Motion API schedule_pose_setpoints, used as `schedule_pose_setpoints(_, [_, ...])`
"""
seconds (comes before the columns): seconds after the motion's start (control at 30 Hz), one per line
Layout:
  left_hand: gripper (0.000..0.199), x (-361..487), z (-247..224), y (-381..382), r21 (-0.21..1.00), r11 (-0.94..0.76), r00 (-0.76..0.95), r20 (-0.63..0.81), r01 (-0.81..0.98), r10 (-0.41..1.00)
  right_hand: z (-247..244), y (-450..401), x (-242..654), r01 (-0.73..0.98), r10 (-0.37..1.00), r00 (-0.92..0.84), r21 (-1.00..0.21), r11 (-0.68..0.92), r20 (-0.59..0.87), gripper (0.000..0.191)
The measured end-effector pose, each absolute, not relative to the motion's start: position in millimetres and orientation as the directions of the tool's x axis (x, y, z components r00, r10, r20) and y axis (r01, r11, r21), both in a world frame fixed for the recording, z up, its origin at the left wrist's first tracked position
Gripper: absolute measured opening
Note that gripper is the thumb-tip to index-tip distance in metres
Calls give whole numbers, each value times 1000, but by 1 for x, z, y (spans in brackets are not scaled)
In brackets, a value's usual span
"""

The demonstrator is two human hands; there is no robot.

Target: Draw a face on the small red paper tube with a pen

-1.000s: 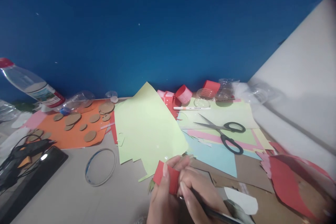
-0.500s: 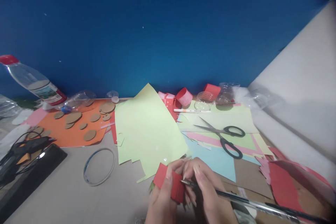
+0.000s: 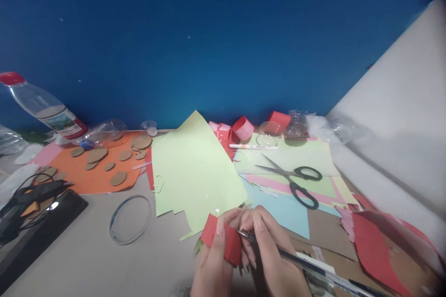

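Observation:
My left hand is closed on a small piece of folded red paper, the thumb lying across its face. My right hand grips a ballpoint pen with a clear barrel and dark grip. The pen's metal tip meets or nearly meets the right edge of the red paper; actual contact is hard to make out. Both hands are close together at the bottom centre. Just beyond them lies a large light-green sheet with a jagged lower edge. Something green, partly hidden, shows beside the left hand.
Black-handled scissors lie on coloured paper to the right, near a white marker. At left are a tape roll, cardboard discs on an orange sheet, a plastic bottle and a black device. A blue wall stands behind.
The view has shifted slightly. Both hands, with the red paper and the pen, sit a little further left and higher in the picture; both grips are kept.

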State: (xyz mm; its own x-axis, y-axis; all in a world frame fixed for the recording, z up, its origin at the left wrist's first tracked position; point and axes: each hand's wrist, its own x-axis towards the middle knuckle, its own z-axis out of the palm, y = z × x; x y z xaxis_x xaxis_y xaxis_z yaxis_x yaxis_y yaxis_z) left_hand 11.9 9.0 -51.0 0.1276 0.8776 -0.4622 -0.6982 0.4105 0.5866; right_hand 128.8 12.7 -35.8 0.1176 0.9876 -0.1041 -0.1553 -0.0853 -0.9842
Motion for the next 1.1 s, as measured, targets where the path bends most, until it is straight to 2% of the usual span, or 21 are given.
schedule_pose_setpoints(0.17, [56,9,-48,7,596,440,117,-501,-672,858,-40,12,129,-162,982,113,-978,-130,-149,75])
schedule_pose_setpoints(0.37, [50,5,-34,7,581,474,162,-506,-662,847,-39,10,127,-167,973,132,-972,-167,-189,75])
schedule_pose_setpoints(0.5, [49,4,-33,7,571,472,176,-496,-672,851,-37,11,128,-138,983,118,-983,-125,-142,73])
schedule_pose_setpoints(0.7, [50,5,-39,6,613,467,118,-521,-637,845,-39,11,129,-193,984,120,-975,-109,-134,71])
schedule_pose_setpoints(0.93, [52,6,-41,7,609,456,157,-479,-650,864,-34,11,130,-128,995,79,-990,-53,-64,68])
schedule_pose_setpoints(1.1, [59,7,-51,6,622,462,145,-491,-632,859,-40,10,134,-73,992,110,-996,-58,-66,70])
